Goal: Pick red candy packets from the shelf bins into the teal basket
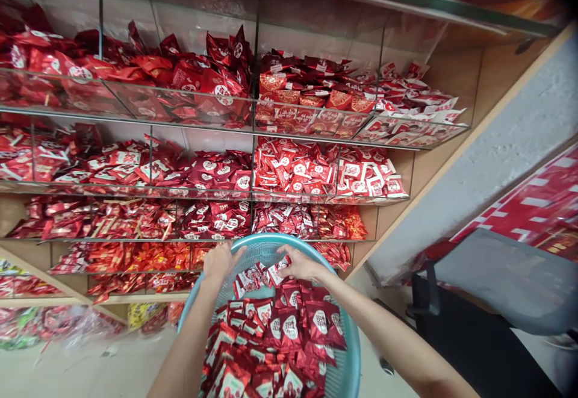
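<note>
A teal plastic basket (354, 332) is in front of me, with red and dark-red wrapped packets (289, 326) filling its near part. My left hand (220, 264) is closed over the far-left rim, its thumb on the inner side and its other fingers mostly hidden. Inside the far end, my right hand (295, 264) pinches a small red-and-white packet (276, 273) between thumb and fingers. A short row of similar small packets (249, 280) lies just left of it, against the basket's perforated wall.
Beyond the basket rises a wooden shelf unit (478, 85) with glass-fronted compartments of red packets (217, 172). Plastic bags of goods (58, 326) lie on the floor at lower left. A black and grey chair (478, 326) stands at right, beside a grey wall (451, 187).
</note>
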The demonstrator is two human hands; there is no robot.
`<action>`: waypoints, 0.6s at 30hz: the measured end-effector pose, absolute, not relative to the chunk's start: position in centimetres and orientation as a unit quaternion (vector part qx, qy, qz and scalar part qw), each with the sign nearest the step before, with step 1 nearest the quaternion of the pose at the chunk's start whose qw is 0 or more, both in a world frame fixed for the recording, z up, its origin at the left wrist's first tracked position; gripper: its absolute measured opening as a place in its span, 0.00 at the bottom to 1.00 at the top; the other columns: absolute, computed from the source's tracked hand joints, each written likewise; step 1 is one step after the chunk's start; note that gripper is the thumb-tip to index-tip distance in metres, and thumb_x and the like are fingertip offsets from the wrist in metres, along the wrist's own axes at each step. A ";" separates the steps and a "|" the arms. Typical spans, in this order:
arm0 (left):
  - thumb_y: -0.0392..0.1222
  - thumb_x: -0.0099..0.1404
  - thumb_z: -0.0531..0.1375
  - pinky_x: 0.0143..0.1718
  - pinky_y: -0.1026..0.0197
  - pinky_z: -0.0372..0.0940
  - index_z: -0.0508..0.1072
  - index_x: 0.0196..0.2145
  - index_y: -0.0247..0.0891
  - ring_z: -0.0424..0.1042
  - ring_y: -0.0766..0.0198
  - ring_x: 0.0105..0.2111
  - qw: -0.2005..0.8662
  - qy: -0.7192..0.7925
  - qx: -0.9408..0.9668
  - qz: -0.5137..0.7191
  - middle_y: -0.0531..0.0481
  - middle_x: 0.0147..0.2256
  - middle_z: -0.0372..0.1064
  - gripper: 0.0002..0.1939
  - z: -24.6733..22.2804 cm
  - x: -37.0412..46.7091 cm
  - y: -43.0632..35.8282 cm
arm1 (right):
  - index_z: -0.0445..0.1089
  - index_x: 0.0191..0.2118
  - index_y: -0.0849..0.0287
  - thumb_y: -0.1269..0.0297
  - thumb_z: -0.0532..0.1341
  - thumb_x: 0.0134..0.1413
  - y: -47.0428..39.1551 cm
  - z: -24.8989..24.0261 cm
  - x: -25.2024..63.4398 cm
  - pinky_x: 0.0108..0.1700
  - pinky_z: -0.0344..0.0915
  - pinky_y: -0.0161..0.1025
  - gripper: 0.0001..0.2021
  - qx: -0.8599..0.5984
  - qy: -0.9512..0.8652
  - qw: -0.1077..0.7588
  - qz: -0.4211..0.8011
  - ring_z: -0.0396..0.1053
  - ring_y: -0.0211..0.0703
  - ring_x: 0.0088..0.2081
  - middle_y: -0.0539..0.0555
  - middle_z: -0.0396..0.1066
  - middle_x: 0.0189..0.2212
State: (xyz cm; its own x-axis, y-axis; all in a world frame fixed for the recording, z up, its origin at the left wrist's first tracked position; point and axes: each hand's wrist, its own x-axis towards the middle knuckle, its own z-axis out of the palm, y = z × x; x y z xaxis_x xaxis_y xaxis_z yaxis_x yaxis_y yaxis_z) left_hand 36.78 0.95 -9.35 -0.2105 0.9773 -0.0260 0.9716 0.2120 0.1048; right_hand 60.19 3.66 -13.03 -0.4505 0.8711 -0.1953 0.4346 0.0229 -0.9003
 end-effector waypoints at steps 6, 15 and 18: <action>0.63 0.61 0.43 0.38 0.55 0.64 0.71 0.43 0.34 0.72 0.48 0.39 0.038 0.775 0.629 0.042 0.37 0.36 0.73 0.31 -9.7 36.6 1.0 | 0.63 0.39 0.58 0.68 0.64 0.38 4.4 -14.3 59.6 0.25 0.62 0.32 0.17 -0.477 -0.571 0.255 0.618 0.64 0.32 0.21 0.43 0.62 0.22; 0.63 0.61 0.43 0.37 0.54 0.64 0.72 0.42 0.34 0.72 0.47 0.39 0.037 0.779 0.625 0.045 0.36 0.36 0.73 0.32 -10.1 36.6 1.2 | 0.60 0.37 0.58 0.70 0.67 0.32 5.0 -15.7 56.3 0.27 0.64 0.33 0.22 -0.476 -0.497 0.314 0.654 0.66 0.33 0.24 0.44 0.65 0.24; 0.63 0.61 0.43 0.38 0.55 0.63 0.71 0.42 0.34 0.72 0.47 0.39 0.035 0.779 0.624 0.048 0.36 0.36 0.73 0.31 -10.1 36.6 1.1 | 0.61 0.38 0.58 0.70 0.68 0.33 5.2 -16.1 54.9 0.29 0.64 0.34 0.22 -0.484 -0.516 0.307 0.637 0.65 0.34 0.25 0.45 0.64 0.25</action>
State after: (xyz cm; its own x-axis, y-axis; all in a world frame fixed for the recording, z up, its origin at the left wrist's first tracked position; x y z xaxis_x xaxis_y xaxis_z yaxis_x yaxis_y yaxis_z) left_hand 36.63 1.13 -10.08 -0.2179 0.9760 0.0046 0.9692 0.2158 0.1190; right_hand 54.94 5.15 -16.06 -0.3432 0.8903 -0.2993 0.1089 -0.2788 -0.9542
